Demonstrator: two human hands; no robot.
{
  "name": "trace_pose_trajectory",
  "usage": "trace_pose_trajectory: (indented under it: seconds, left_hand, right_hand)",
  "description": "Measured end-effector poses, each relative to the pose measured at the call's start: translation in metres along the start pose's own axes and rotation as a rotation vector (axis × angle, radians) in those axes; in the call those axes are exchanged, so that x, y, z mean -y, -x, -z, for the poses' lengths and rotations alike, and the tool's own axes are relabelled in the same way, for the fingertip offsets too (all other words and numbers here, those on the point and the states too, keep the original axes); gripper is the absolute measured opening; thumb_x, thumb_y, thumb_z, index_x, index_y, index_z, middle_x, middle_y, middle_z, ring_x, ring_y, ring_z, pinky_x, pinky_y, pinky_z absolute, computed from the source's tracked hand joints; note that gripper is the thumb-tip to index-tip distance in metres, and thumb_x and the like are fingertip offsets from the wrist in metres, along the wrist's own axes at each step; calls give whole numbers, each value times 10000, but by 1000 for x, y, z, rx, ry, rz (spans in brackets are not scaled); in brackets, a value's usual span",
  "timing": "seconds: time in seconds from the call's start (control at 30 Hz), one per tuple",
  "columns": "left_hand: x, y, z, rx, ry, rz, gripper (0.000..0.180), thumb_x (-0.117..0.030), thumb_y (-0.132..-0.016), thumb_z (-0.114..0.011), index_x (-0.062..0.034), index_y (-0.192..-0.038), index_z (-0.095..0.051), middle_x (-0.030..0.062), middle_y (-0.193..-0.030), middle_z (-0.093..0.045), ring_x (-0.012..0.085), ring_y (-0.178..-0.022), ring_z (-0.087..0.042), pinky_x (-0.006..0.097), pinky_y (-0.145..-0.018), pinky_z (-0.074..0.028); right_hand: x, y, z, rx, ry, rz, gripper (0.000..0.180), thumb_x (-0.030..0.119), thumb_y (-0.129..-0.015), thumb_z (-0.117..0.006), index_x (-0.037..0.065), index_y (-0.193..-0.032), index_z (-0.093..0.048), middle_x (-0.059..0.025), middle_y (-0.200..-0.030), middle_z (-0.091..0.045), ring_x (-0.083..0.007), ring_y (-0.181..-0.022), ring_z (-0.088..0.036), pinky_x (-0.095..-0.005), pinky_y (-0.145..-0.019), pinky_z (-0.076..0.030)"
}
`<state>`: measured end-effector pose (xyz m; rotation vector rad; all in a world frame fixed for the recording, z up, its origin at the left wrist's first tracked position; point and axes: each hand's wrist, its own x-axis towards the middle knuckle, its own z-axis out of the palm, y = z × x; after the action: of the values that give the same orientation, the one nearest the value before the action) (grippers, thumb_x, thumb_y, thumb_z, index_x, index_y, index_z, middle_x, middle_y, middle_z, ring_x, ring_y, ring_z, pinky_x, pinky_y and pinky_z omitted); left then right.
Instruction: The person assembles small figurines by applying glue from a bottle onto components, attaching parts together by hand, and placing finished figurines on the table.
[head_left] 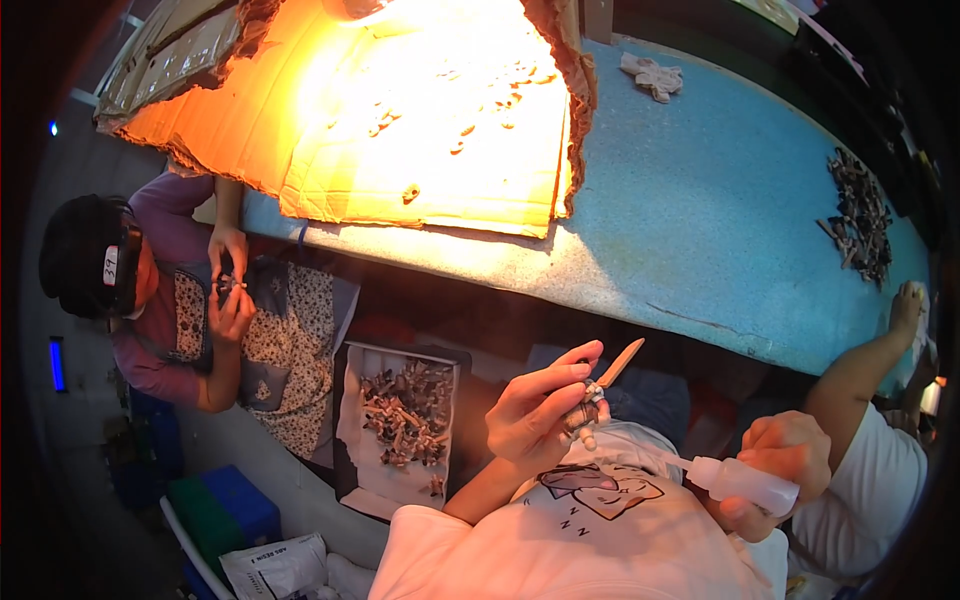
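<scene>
The long blue tabletop point(720, 200) ran well beyond the person's fingers, with a lamp-lit sheet of cardboard point(420, 110) spread over its far left part and a dark heap of small parts point(858, 215) far off to the right. Below the left fingers and further left sat a tray point(400, 430) lined with pale paper, loaded with small brown pieces. A co-worker point(200, 300) sat beyond that, both hands busy with something tiny.

Nearer in, the right hand point(790, 455) was wrapped shut around a white squeeze bottle point(745, 482), its thin nozzle reaching leftward to just below the left fingers. The left hand point(540, 410) had its fingers point(560, 375) pinched together on a small brown piece with a pale flat blade point(605, 385) sticking up to the right.

To my eye the glue was about to go on. Doing it well probably meant holding the piece steady, touching the nozzle tip right at the joint, and squeezing gently so only a small bead came out.
</scene>
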<state>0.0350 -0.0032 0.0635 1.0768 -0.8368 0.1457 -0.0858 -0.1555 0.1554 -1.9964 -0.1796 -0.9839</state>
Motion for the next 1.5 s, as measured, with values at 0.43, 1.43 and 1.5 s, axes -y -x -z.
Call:
trace_pose_trajectory:
  seconds: [0.43,1.43,1.5]
  left_hand:
    - [-2,0,3,-9,-8,-24,324,162,-625,-632,106,-937,-566,228,-967,-510,444,-925,-533,406,-764,-519]
    - [-25,-2,3,46,-367,22,349,119,-582,-661,98,-918,-569,184,-850,-580,297,-762,-627,315,-650,-528]
    - [-25,-3,2,45,-377,15,349,119,-580,-660,101,-917,-569,184,-849,-580,297,-761,-627,317,-651,-528]
  right_hand:
    - [8,-1,-9,-17,119,92,371,360,-638,-659,27,-636,-496,8,-395,-355,-94,-275,-292,-215,-265,-231]
    - [12,29,-8,-204,212,-118,434,450,-602,-636,40,-628,-496,-54,-607,-419,-149,-502,-403,-254,-411,-346]
    - [13,32,-9,-220,210,-140,428,446,-602,-636,41,-626,-498,-56,-613,-422,-151,-505,-405,-254,-414,-346]
